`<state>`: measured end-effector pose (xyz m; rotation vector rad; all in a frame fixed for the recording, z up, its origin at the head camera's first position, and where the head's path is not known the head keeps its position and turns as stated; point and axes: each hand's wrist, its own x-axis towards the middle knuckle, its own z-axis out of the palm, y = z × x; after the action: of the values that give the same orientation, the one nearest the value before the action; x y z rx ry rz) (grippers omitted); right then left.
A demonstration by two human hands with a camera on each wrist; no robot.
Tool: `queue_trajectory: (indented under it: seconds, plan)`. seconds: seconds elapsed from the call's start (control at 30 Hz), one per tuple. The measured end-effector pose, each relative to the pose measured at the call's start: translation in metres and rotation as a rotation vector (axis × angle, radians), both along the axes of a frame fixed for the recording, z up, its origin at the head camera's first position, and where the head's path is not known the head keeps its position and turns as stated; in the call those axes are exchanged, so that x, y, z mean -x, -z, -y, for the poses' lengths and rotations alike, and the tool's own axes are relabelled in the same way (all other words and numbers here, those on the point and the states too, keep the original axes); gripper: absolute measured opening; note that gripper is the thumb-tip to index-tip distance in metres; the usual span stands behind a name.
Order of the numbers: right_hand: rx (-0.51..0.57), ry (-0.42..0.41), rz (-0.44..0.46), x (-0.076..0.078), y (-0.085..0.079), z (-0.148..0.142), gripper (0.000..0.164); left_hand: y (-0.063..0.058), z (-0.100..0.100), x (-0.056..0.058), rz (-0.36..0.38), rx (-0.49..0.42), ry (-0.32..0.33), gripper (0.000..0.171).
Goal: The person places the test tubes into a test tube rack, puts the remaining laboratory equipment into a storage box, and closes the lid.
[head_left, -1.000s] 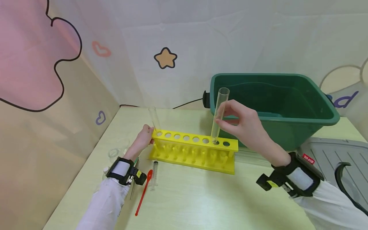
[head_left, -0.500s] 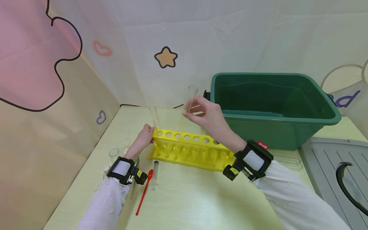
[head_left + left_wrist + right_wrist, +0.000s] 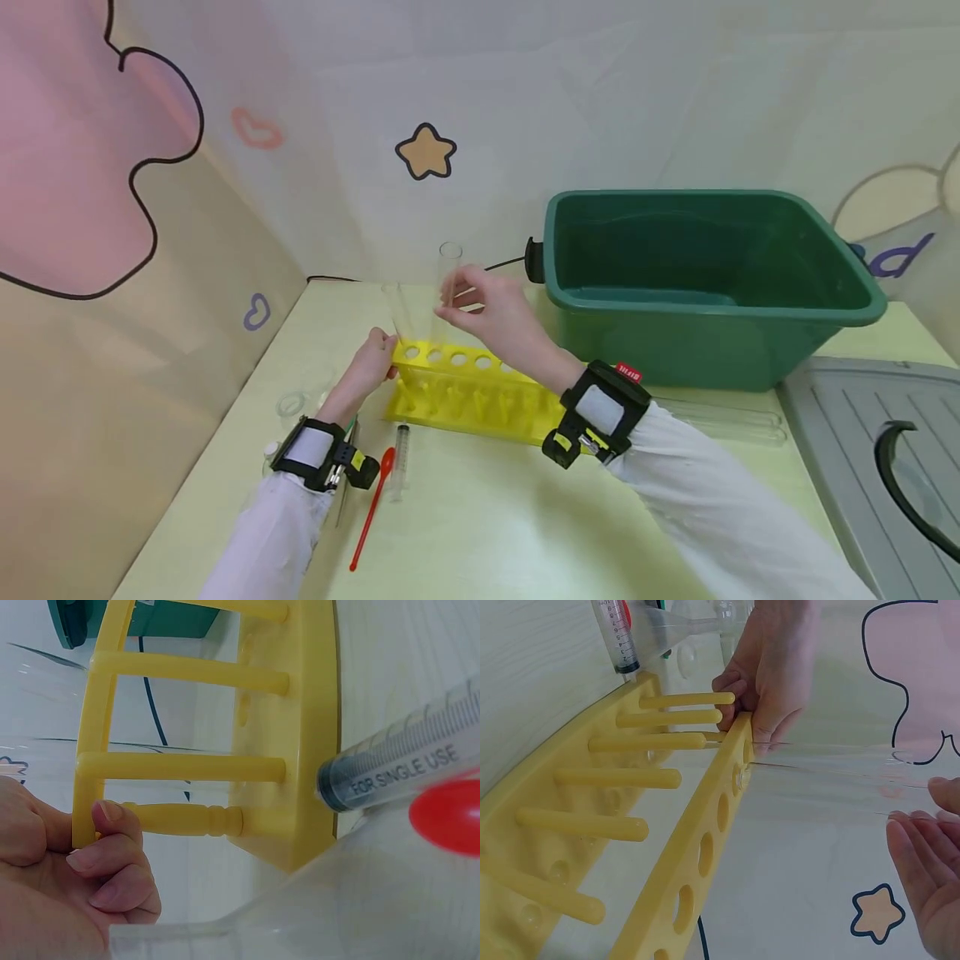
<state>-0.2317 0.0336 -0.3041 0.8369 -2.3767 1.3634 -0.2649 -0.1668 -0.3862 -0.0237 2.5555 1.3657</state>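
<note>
At the left end of a yellow test tube rack (image 3: 465, 410), my left hand (image 3: 367, 367) grips the top bar between thumb and curled fingers. One clear test tube (image 3: 398, 312) leans in the end hole beside that hand. My right hand (image 3: 498, 315) pinches a second clear test tube (image 3: 449, 260) partway up its length, fingers over the back of the rack. From the right wrist view, the rounded bottom of this held tube (image 3: 817, 774) is right at the second hole. Upright pegs (image 3: 217, 766) line the rack's base.
A syringe (image 3: 401, 458) and a red spoon (image 3: 372, 508) lie in front of the rack's left end. A clear funnel (image 3: 352, 900) is near the left wrist. To the right are a green bin (image 3: 712, 333), glass tubes (image 3: 731, 421) and a grey ridged surface (image 3: 840, 408).
My right hand has carried its test tube leftward from the rack's right end to the second hole, and lowered it there. The left hand keeps its grip on the rack.
</note>
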Motion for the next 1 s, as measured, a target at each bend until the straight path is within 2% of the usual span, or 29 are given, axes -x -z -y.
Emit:
queue_trajectory:
  seconds: [0.2, 0.33, 0.5, 0.63, 1.0]
  plan:
    - [-0.054, -0.01, 0.102, 0.003, 0.004, 0.021, 0.016, 0.003, 0.012, -0.007, -0.001, 0.016, 0.001, 0.02]
    - [-0.111, -0.037, 0.153, 0.006, 0.006, 0.038, 0.018, 0.004, 0.023, -0.01, -0.007, 0.029, -0.025, 0.019]
    - [-0.163, -0.032, 0.22, 0.006, 0.014, 0.047, 0.021, 0.005, 0.028, -0.011, 0.001, 0.037, -0.027, 0.019]
    - [-0.175, -0.006, 0.251, 0.007, 0.021, 0.047, 0.02, 0.005, 0.028, -0.011, 0.003, 0.031, -0.029, 0.019]
    - [-0.183, 0.0, 0.301, 0.01, 0.034, 0.051, 0.02, 0.004, 0.028, -0.013, 0.003, 0.022, -0.027, 0.019]
